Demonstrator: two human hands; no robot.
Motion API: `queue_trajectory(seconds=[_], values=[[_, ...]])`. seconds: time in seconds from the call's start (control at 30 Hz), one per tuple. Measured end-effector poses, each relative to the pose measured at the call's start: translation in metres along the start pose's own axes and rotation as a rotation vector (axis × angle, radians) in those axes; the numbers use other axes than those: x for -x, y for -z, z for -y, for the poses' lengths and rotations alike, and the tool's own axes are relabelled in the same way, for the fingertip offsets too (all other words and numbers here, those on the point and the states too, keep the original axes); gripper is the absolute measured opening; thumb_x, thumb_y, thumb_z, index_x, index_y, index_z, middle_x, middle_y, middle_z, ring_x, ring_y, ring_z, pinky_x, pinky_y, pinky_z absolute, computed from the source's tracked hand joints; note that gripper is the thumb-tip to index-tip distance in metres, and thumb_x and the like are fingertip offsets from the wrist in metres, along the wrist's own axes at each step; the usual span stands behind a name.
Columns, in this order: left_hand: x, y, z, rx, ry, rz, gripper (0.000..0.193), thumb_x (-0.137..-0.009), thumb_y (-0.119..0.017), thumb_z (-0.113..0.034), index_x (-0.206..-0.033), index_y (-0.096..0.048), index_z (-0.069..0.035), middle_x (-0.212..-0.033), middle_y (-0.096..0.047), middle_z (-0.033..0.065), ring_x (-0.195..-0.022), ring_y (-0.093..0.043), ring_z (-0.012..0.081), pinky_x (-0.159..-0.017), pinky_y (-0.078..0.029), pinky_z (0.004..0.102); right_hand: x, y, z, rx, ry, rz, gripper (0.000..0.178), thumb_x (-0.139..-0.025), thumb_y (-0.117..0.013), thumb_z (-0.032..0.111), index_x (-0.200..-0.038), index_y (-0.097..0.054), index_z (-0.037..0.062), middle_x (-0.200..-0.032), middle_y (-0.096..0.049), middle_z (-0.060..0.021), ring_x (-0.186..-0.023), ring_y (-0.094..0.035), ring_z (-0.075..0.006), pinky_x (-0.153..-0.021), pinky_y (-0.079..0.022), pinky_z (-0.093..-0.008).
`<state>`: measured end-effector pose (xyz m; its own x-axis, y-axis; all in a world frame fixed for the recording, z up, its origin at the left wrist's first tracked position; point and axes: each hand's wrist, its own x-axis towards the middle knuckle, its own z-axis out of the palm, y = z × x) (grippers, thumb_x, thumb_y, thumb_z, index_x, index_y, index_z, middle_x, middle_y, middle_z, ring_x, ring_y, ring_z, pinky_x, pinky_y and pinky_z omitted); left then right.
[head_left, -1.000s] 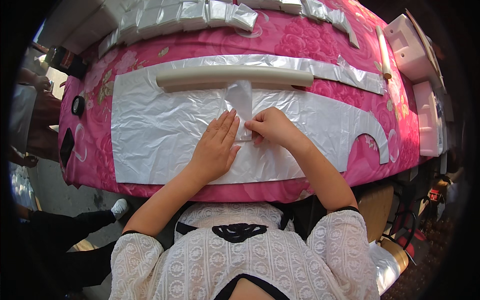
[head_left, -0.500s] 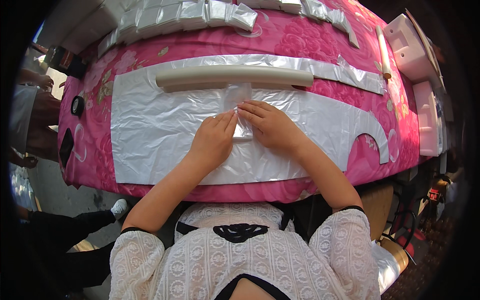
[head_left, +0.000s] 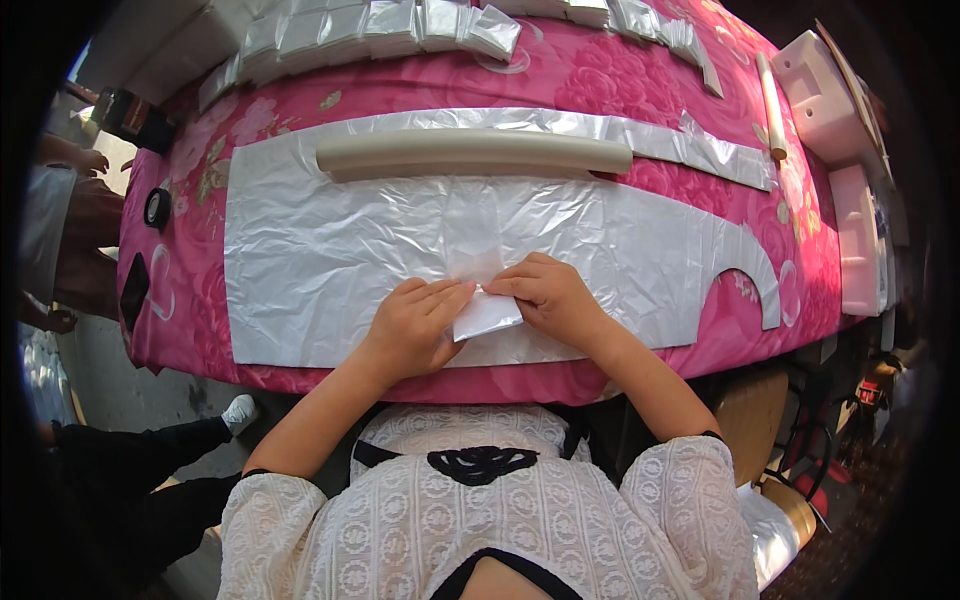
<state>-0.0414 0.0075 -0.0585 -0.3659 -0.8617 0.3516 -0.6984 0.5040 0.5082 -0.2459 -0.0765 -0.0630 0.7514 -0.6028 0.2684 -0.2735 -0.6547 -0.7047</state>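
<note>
A small folded packet of clear plastic film lies between my hands near the table's front edge. My left hand pinches its upper left edge, thumb tucked beneath. From the other side, my right hand grips the upper right edge, and both sets of fingertips almost meet. A translucent flap of film runs away from the packet toward the far side. Underneath is a large, wrinkled silvery-white plastic sheet. Beyond my hands a long beige tube rests across the sheet.
Stacks of folded plastic packets line the far edge. A thin roller and white foam boxes stand at the right. Black tape, a phone-like dark slab and a dark jar sit left. People stand beyond the left edge.
Both hands have moved toward me from near the tube, bringing the folded packet closer to the front edge. More of the packet now shows below my fingers.
</note>
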Motion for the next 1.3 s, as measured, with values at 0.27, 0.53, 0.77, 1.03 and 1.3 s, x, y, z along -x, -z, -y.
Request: queue_trajectory(seconds=[0.27, 0.53, 0.77, 1.03, 1.3], values=[[-0.028, -0.006, 0.011, 0.255, 0.71, -0.125, 0.052, -0.082, -0.062, -0.021, -0.123, -0.045, 0.006, -0.066, -0.064, 0.0128, -0.057, -0.062, 0.025, -0.055, -0.047, 0.0331, -0.049, 0.014, 0.001, -0.353, -0.847, 0.166, 0.033, -0.085, -0.059, 0.026, -0.069, -0.064, -0.0032, -0.055, -0.059, -0.0097, -0.05, -0.06, -0.0153, -0.052, -0.047, -0.0295], [-0.045, 0.008, 0.009, 0.269, 0.899, 0.059, 0.076, -0.074, -0.069, -0.023, -0.133, -0.031, 0.007, -0.088, -0.066, 0.0151, -0.072, -0.064, 0.0243, -0.063, -0.049, 0.0317, -0.061, 0.016, -0.009, -0.269, -0.835, 0.302, 0.035, -0.084, -0.061, 0.027, -0.068, -0.063, -0.0038, -0.055, -0.059, -0.0075, -0.049, -0.059, -0.0121, -0.048, -0.044, -0.0258], [-0.034, -0.021, -0.001, -0.334, 0.251, -0.003, 0.09, -0.076, -0.063, -0.045, -0.137, -0.022, 0.007, -0.143, -0.023, 0.0236, -0.133, -0.022, 0.0371, -0.107, -0.018, 0.0467, -0.06, 0.014, -0.007, -0.23, -0.82, 0.288, 0.035, -0.083, -0.061, 0.027, -0.07, -0.064, -0.005, -0.057, -0.061, -0.0092, -0.051, -0.061, -0.0133, -0.05, -0.045, -0.0271], [-0.033, -0.049, 0.005, -0.277, 0.372, 0.115, 0.111, -0.07, -0.059, -0.062, -0.139, -0.008, 0.009, -0.147, -0.008, 0.0247, -0.138, -0.006, 0.036, -0.11, -0.007, 0.0479, -0.06, 0.014, 0.008, -0.011, -0.798, 0.243, 0.028, -0.08, -0.063, 0.023, -0.069, -0.063, -0.0034, -0.057, -0.06, -0.0099, -0.053, -0.061, -0.0205, -0.053, -0.047, -0.0308], [-0.011, -0.034, 0.002, -0.304, 0.382, -0.113, 0.104, -0.073, -0.06, -0.053, -0.139, -0.007, 0.007, -0.146, -0.002, 0.0265, -0.137, 0.001, 0.0379, -0.109, -0.001, 0.0495, -0.058, -0.015, 0.016, 0.596, 0.003, -0.149, 0.051, -0.082, -0.057, 0.032, -0.118, -0.05, -0.0025, -0.115, -0.056, -0.0163, -0.112, -0.048, -0.0292, -0.095, -0.036, -0.0401]])
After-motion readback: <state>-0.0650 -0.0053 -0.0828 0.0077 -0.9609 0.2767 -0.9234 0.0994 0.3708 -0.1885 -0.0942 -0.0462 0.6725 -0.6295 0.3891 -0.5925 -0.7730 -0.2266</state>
